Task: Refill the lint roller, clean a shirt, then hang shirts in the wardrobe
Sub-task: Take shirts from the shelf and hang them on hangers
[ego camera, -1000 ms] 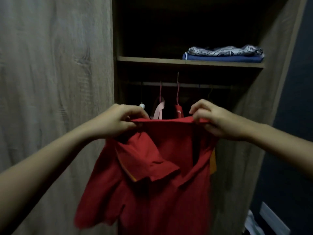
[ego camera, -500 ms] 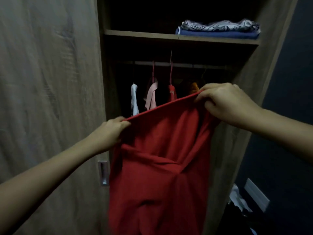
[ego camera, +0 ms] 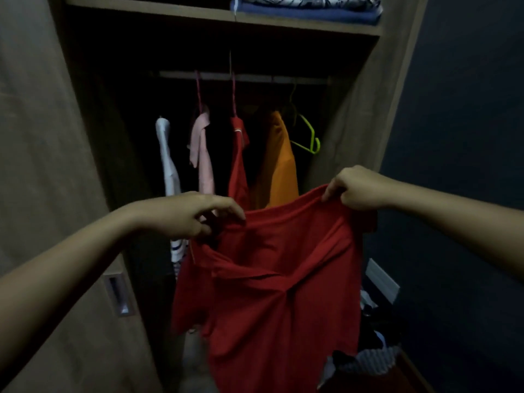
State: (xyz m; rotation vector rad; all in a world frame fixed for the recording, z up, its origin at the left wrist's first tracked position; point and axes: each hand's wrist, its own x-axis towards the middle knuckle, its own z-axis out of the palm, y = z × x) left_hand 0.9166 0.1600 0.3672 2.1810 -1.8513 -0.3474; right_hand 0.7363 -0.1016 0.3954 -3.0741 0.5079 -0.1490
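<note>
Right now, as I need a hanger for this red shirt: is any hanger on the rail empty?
Yes, a green hanger hangs bare at the right end of the rail, beside the orange shirt.

Only the person's two arms show, and both are bare. The left forearm is bare along its whole visible length, smooth and slender, and looks broader toward the near edge of the wide-angle view. The left hand is bare too, with long, slim fingers and faintly marked knuckles. The right forearm is likewise bare skin, and the right hand shows rounded knuckles. Dim light hides the nails and finer detail.
</note>
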